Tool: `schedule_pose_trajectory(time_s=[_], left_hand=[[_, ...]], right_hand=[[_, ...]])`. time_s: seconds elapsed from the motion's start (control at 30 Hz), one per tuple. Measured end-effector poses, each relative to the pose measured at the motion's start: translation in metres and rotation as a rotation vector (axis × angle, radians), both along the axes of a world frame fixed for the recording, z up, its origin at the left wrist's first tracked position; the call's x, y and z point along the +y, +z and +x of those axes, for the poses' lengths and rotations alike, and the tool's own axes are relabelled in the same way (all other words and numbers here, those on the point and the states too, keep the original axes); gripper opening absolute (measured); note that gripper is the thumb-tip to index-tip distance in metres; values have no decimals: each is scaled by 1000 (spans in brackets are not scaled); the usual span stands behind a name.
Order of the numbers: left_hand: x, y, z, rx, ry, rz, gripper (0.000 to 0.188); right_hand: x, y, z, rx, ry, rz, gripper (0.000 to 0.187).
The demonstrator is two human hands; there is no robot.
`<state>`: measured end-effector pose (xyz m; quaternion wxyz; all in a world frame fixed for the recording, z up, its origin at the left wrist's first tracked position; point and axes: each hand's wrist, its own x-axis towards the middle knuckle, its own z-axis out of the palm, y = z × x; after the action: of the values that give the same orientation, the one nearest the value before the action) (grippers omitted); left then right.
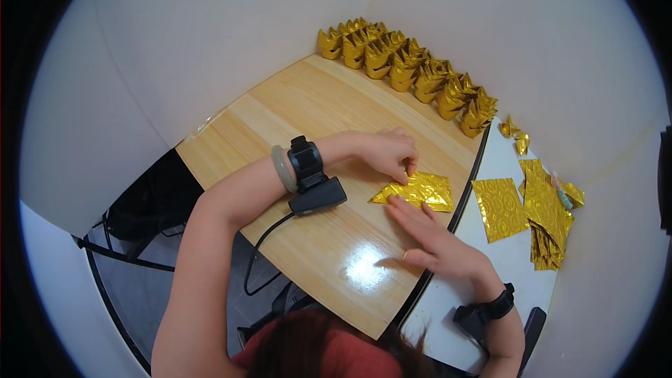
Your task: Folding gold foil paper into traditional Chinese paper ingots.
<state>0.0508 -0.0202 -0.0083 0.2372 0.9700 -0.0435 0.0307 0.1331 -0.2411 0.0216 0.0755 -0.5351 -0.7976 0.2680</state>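
Note:
A folded sheet of shiny gold foil paper [428,189] lies on the wooden table, its left end coming to a point. My left hand [383,154] is closed at the sheet's upper left edge, the fingers curled down with their tips on the foil. From the lower right, my right hand [430,234] lies along the sheet's lower edge. Its fingers are stretched out, with the fingertips touching the foil and the thumb apart. What lies under the left fingertips is partly hidden.
Rows of folded gold paper pieces [402,66] stand along the table's far edge. On the white surface at the right are a single gold sheet [500,208], a pile of gold sheets [548,213] and small gold folded pieces [522,143]. A black cable [260,255] hangs from my left wrist device.

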Motion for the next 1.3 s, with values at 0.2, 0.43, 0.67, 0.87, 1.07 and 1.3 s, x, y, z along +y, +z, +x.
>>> schedule_pose_trajectory(time_s=[0.2,0.43,0.67,0.87,1.07,1.3], left_hand=[[3,8,-5,57,-17,-38,31],[-7,24,-4,264,-70,37,38],[-8,37,-16,326,-147,149,44],[-10,37,-21,260,-160,187,44],[-10,31,-13,15,-13,197,35],[11,23,-11,290,-158,-214,24]], right_hand=[[-9,4,37,-433,-280,149,76],[-2,11,35,-282,-502,255,61],[-1,5,33,441,-742,72,50],[0,14,25,679,-793,-99,48],[0,-2,39,763,-725,40,37],[-3,13,30,536,-729,-119,27]])
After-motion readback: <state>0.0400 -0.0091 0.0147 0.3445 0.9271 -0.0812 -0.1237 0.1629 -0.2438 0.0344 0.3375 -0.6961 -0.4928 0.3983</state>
